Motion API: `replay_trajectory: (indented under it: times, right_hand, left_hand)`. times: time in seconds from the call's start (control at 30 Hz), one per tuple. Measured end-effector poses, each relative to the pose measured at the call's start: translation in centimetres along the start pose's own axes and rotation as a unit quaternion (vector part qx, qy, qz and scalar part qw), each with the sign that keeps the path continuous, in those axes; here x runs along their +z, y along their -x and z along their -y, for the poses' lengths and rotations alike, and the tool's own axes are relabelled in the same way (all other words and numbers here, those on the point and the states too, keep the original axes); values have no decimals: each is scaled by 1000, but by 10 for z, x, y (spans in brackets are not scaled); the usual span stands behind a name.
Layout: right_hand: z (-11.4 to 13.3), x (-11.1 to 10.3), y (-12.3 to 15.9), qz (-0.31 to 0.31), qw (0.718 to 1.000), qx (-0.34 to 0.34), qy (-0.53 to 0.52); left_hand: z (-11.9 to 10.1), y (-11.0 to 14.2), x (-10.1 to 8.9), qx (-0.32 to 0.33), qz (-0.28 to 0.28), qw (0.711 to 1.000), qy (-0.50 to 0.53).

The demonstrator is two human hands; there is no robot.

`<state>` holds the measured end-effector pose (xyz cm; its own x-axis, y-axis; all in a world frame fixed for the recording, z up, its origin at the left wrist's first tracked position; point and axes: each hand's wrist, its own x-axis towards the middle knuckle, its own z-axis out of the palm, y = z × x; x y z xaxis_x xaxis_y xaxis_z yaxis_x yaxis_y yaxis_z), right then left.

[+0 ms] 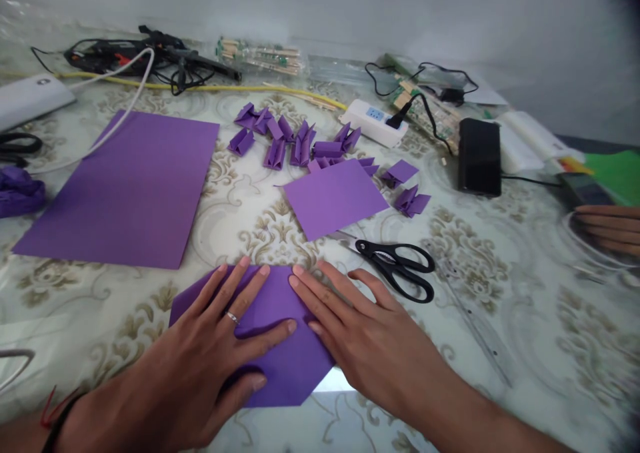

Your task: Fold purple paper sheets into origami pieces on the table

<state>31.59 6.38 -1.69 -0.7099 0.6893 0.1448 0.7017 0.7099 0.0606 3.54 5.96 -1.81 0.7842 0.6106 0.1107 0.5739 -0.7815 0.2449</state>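
Note:
A folded sheet of purple paper [285, 366] lies on the table in front of me, with slanted corners. My left hand [220, 340] rests flat on its left part, fingers spread, a ring on one finger. On the paper's right edge lies my right hand [350, 320], its fingers stretched out and pressing down. Black-handled scissors [395, 263] sit just beyond my right hand, blades partly under a smaller purple sheet [335, 196]. A larger purple sheet [135, 193] lies flat at the left. Several small folded purple pieces [303, 143] are grouped behind.
A clear ruler [475, 326] lies to the right. Behind stand a white power strip [373, 121] with a black plug and a black box-shaped device [480, 156]. Another person's hand [610, 226] is at the right edge. Crumpled purple material [20, 192] sits far left.

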Motion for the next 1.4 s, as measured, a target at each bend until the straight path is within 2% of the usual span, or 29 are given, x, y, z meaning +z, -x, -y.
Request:
replay_trajectory:
  times: [0.1,0.33,0.47,0.7,0.8,0.93,1.03,1.23,1.4]
  right_hand:
    - [-3,-2,9,5,1000,-1,-10]
    - [-2,-9,49,17,1000,11,-14]
    - [-3,-16,56,11,999,16,-28]
    - [-7,-24,34,-93,985,29,-140]
    - [-4,-17,9,-90,978,40,-184]
    - [-4,-1,-27,-68,964,42,-254]
    - [-8,6,-41,-68,951,40,-298]
    - [-10,2,-27,-19,943,81,-323]
    - [-4,-5,-17,-29,947,74,-310]
  left_hand:
    - [0,1,0,-2,-1,1000,5]
    - [1,2,1,-7,-12,1000,22]
    - [1,2,3,-6,-14,1000,18]
    - [6,2,3,12,14,1000,1]
    - [-1,4,4,22,30,999,-12]
    - [-21,11,10,-5,29,999,-40]
    - [-26,15,11,-11,29,999,-24]
    - [-6,28,5,16,39,999,-22]
    - [4,32,-1,50,65,997,-14]
